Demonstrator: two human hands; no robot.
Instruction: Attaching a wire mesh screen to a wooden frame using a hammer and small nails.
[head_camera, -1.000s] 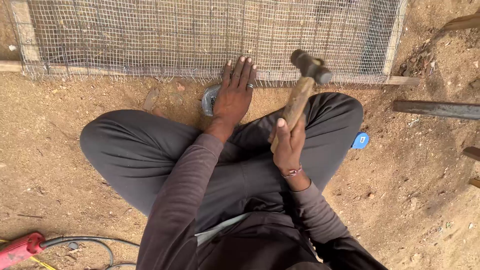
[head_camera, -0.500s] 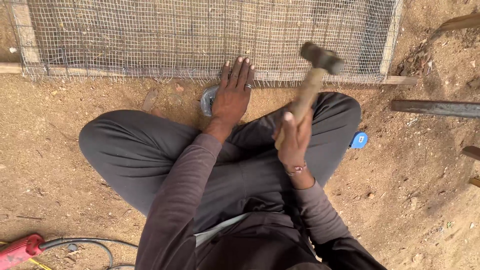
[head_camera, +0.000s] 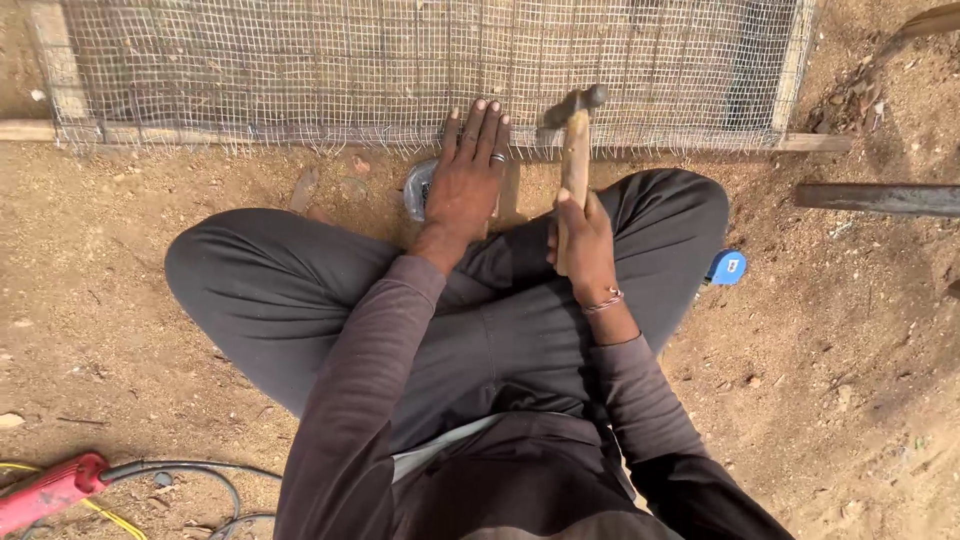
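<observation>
I sit cross-legged on bare earth before a wooden frame (head_camera: 250, 132) covered in wire mesh (head_camera: 400, 60). My left hand (head_camera: 465, 180) lies flat, fingers spread, pressing the mesh edge onto the frame's near rail; a ring is on one finger. My right hand (head_camera: 585, 235) grips the wooden handle of a hammer (head_camera: 575, 140), whose dark head is down at the rail just right of my left fingertips. A small round container (head_camera: 415, 188) sits partly hidden under my left hand.
A blue tape measure (head_camera: 727, 267) lies by my right knee. A dark metal bar (head_camera: 880, 198) lies at the right. A red tool (head_camera: 50, 492) with grey and yellow cables lies at the lower left. Loose dirt surrounds me.
The hammer was raised and tilted right; it has swung down and left so its head now meets the frame rail beside my left fingers. My left hand stayed put.
</observation>
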